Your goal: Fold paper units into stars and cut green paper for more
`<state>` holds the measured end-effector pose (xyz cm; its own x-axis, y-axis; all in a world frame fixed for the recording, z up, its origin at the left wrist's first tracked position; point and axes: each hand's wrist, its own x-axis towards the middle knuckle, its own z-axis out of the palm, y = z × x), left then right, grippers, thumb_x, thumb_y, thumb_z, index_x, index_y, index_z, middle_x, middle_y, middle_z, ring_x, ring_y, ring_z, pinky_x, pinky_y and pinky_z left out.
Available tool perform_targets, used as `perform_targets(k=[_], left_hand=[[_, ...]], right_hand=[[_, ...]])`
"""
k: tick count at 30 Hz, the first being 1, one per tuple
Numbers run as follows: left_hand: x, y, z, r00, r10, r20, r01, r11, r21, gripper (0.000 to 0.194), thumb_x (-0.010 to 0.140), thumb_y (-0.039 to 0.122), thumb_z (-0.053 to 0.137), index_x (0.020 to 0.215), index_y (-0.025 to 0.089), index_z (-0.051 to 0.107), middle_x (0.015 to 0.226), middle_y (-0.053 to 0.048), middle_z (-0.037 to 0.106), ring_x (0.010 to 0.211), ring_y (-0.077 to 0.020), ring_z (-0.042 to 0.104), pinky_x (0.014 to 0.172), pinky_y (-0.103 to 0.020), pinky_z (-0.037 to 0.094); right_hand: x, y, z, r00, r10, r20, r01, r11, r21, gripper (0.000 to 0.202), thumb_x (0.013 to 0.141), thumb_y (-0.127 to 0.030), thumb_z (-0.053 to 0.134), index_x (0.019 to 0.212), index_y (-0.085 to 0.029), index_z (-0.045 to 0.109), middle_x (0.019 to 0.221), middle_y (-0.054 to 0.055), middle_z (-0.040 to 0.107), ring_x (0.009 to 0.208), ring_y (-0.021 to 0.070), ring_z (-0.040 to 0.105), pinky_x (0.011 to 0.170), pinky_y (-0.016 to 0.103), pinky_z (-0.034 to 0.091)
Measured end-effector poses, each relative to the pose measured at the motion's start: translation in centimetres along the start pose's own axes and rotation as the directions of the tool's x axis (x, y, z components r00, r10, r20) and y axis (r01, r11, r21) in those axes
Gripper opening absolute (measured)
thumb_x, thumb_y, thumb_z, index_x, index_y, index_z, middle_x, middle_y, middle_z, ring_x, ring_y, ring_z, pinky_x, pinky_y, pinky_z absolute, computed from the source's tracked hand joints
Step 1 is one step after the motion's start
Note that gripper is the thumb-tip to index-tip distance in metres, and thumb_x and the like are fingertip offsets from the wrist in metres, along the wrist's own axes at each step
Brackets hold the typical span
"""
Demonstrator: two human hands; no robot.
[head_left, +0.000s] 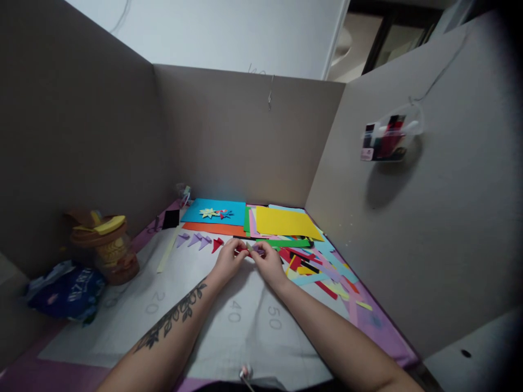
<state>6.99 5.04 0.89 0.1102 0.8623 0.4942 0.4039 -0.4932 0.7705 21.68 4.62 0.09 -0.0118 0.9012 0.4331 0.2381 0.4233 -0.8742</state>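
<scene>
The grip of both hands is closed: the left hand (229, 261) and the right hand (270, 262) nearly meet, fingertips pinched on a small folded paper piece (249, 248) held just above the surface (392, 340). Pale green, red and purple show there; whether that is one piece or several is too small to tell. Good work here likely calls for light pressure, edges lined up before each press, and one side held steady while the other moves; a hard squeeze could crumple the paper.

Just left of the grip lies a red folded piece (217, 245), then purple folded pieces (200, 240). Right of it, coloured strips (322, 267) lie in a loose heap. Beyond it are a yellow sheet (286, 222) and a blue sheet (192, 209) carrying paper stars (208, 213).

Nearer the person than the grip, a white sheet (212, 337) reads "20", "40" and "50". Far left of the grip, a blue packet (67, 291) bears white lettering too blurred to read; high to the right, a hanging container (388, 136) holds items whose print is unreadable.
</scene>
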Motion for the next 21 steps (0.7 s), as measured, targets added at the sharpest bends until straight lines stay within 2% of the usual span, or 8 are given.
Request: perform_targets(k=[5, 9, 15, 21], left_hand=[[-0.09, -0.38, 0.20, 1.000, 0.003, -0.012, -0.004, 0.998, -0.067, 0.006, 0.074, 0.015, 0.057, 0.077, 0.017, 0.053, 0.076, 0.000, 0.058, 0.070, -0.0123, 0.055, 0.064, -0.024, 0.046], [-0.17, -0.52, -0.01, 0.997, 0.057, -0.059, -0.058, 0.998, -0.015, 0.007, 0.074, 0.015, 0.059, 0.076, 0.018, 0.052, 0.076, 0.000, 0.058, 0.071, -0.0131, 0.056, 0.066, -0.025, 0.046], [-0.31, 0.04, -0.37, 0.990, 0.138, -0.038, -0.136, 0.990, 0.042, 0.006, 0.077, 0.016, 0.057, 0.082, 0.019, 0.059, 0.084, -0.003, 0.061, 0.080, -0.0156, 0.057, 0.073, -0.028, 0.046], [-0.28, -0.18, -0.22, 0.990, 0.108, -0.087, -0.103, 0.993, 0.054, 0.007, 0.076, 0.019, 0.060, 0.076, 0.019, 0.054, 0.077, -0.001, 0.058, 0.072, -0.0140, 0.055, 0.067, -0.026, 0.046]], right_hand=[[-0.06, -0.10, -0.04, 1.000, -0.019, -0.009, 0.019, 1.000, -0.022, 0.011, 0.075, -0.027, 0.053, 0.081, -0.020, 0.058, 0.075, 0.002, 0.063, 0.068, 0.0169, 0.057, 0.063, 0.027, 0.045], [-0.01, 0.00, -0.02, 1.000, -0.025, -0.008, 0.024, 1.000, -0.012, 0.010, 0.074, -0.024, 0.051, 0.081, -0.020, 0.057, 0.075, 0.001, 0.062, 0.069, 0.0167, 0.058, 0.064, 0.027, 0.045], [-0.02, 0.01, -0.10, 0.998, -0.040, -0.040, 0.039, 0.999, -0.029, 0.011, 0.074, -0.024, 0.051, 0.081, -0.020, 0.058, 0.077, 0.002, 0.064, 0.071, 0.0175, 0.059, 0.066, 0.028, 0.046], [-0.02, 0.10, -0.13, 0.998, -0.039, -0.041, 0.039, 0.999, -0.016, 0.011, 0.076, -0.025, 0.051, 0.082, -0.020, 0.060, 0.080, 0.003, 0.065, 0.075, 0.0182, 0.060, 0.069, 0.029, 0.047]])
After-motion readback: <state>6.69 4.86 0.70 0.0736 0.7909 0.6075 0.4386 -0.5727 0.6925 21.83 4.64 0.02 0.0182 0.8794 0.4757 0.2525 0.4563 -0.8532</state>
